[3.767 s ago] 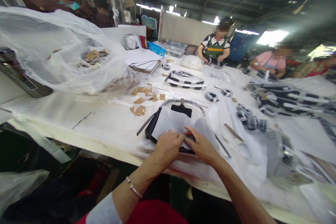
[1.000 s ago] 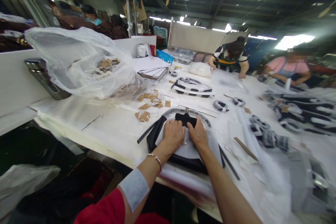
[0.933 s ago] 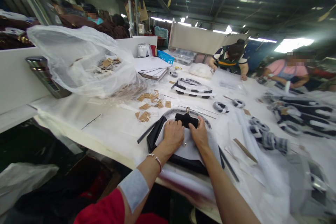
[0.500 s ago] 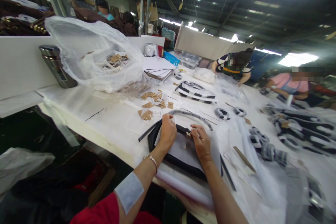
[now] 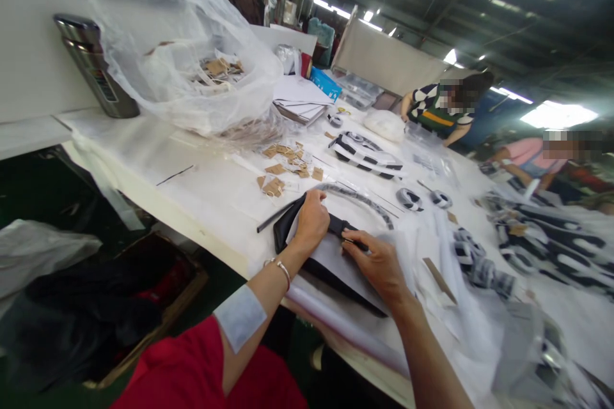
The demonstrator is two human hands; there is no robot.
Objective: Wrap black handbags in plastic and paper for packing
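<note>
"Well, what sits at the far left of the tabletop (image 5: 144, 160)?"

"A steel flask (image 5: 93, 67) stands beside a clear plastic bag (image 5: 192, 45) holding kraft card tags (image 5: 215, 67). More loose tags (image 5: 283, 166) lie on the white covering toward the middle."

"And the hands?"

"The left hand (image 5: 311, 220), with a bracelet at the wrist, sits on the upper edge of a black fabric piece (image 5: 288, 236), its fingers curled closed over it. A thin black rod (image 5: 275, 218) sticks out to the left beside it. The right hand (image 5: 377, 265) lies further right, with thumb and fingers closed on a black strap (image 5: 343, 227)."

"Where exactly is that black piece?"

"Near the tabletop's front edge, under both hands, partly covered by a white tissue sheet (image 5: 336, 262). A curved grey strip (image 5: 357, 199) arcs just beyond it."

"What's further right?"

"Black-and-white striped pieces (image 5: 367, 154) lie toward the far side, with small striped rolls (image 5: 410, 199) just right of them. A larger striped heap (image 5: 547, 243) fills the right side. Beyond, a co-worker in a striped shirt (image 5: 432, 105) and another in a pink shirt (image 5: 520, 156) lean over the same table."
</note>
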